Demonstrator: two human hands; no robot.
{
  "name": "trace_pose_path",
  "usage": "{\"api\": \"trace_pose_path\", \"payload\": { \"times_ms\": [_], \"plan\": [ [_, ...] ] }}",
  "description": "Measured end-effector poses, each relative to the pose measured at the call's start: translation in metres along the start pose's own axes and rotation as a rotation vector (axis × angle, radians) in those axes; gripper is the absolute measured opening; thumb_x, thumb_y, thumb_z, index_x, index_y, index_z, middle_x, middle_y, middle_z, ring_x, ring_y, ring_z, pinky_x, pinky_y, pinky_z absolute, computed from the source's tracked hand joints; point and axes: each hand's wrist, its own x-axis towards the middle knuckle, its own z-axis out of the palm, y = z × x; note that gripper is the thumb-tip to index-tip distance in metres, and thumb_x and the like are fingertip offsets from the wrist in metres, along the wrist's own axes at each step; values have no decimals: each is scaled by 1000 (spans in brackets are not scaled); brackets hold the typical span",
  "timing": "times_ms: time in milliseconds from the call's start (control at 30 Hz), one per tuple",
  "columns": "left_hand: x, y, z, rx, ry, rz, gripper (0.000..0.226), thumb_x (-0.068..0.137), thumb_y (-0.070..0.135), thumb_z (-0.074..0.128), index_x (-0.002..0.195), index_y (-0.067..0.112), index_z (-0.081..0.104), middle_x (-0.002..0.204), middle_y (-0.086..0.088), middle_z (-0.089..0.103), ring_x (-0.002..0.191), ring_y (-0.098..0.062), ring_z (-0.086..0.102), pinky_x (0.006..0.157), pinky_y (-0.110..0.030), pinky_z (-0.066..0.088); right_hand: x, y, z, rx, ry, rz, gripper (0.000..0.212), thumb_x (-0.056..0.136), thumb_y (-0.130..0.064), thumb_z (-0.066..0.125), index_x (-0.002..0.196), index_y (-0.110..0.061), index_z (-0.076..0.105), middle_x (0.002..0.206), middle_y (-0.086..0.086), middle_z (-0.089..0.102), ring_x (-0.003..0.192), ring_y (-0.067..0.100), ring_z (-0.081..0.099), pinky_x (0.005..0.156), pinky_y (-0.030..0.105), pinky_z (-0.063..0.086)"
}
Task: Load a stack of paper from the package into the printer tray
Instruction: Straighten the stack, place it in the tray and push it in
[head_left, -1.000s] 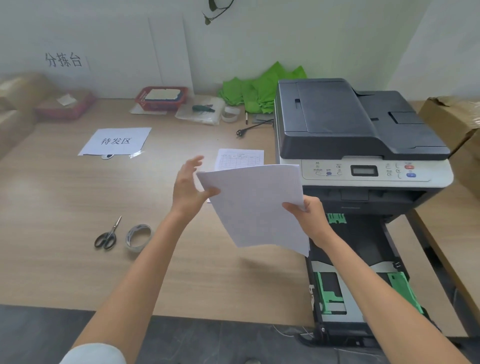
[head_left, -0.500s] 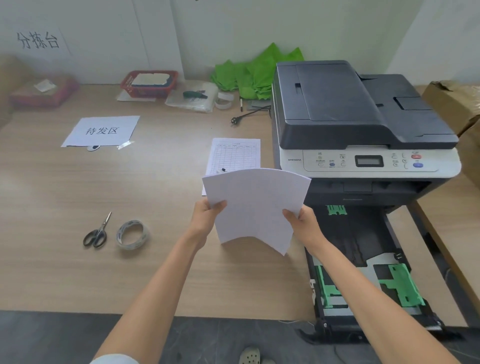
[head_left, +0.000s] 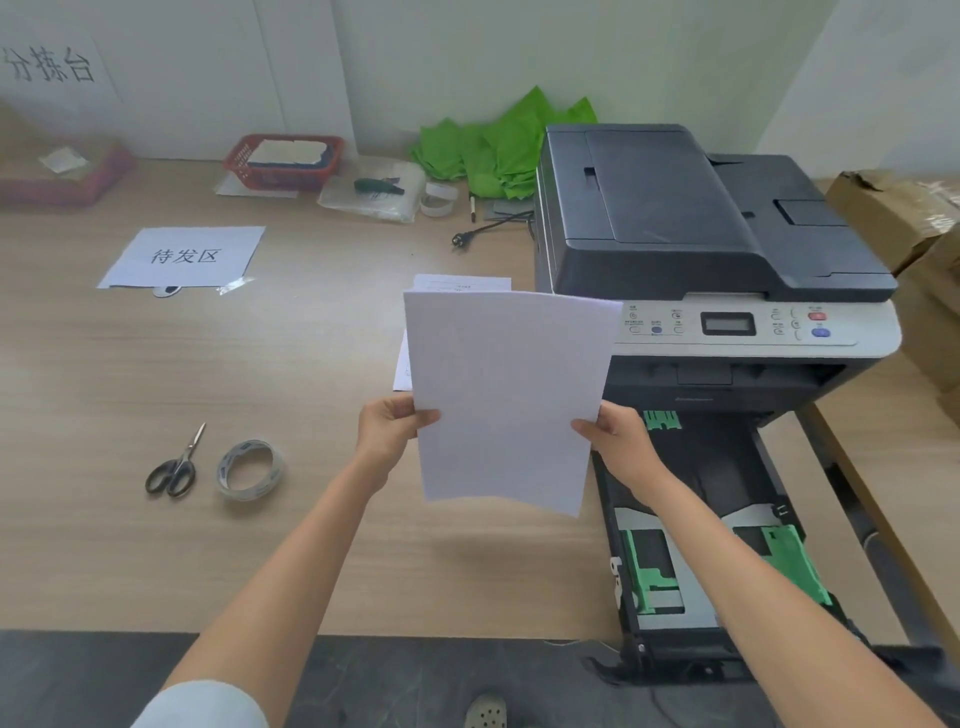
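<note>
Two hands, left hand, right hand, gripping one paper stack, one open printer tray

both hands, left and right, hold paper upright, left of the printer and its open tray.

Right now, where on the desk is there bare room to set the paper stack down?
Bare wood lies left of the scissors and tape roll, and between them and the labelled sheet. The back edge is crowded around the red basket and green bags.
</note>
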Motion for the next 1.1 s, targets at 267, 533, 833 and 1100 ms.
{"api": "trace_pose_path", "payload": {
  "times_ms": [267, 533, 833, 1100],
  "plan": [
    [-17, 32, 25, -3, -2, 96, 19, 75, -6, 68, 75, 12, 72, 67, 4, 75, 63, -16, 71, 60, -25, 58, -12, -16, -48, 11, 30, -46, 23, 90, -6, 54, 106, -17, 67, 98, -7, 71, 87, 3, 68, 70, 17, 54],
    [-57, 45, 106, 13, -22, 134, 17, 76, -6, 67, 87, 7, 71, 68, 4, 76, 64, -14, 71, 60, -24, 57, -51, -2, -127, 52, 46, -65, 24, 88, -7, 58, 99, -26, 66, 96, -11, 71, 84, -1, 68, 65, 13, 53],
    [-115, 42, 216, 7, 43, 116, 19, 76, -6, 66, 96, -3, 68, 64, 5, 74, 61, -12, 70, 64, -26, 59, -102, 26, -228, 71, 48, -64, 24, 87, -4, 58, 111, -7, 62, 108, 7, 68, 94, 18, 67, 80, 30, 55],
    [-138, 30, 253, 27, 68, 42, 17, 77, -3, 68, 89, 8, 71, 65, 6, 75, 62, -12, 70, 65, -26, 60, -125, 50, -260, 63, 36, -20, 25, 88, -10, 58, 113, -10, 60, 104, 0, 67, 91, 12, 66, 76, 25, 55]
  ]
}}
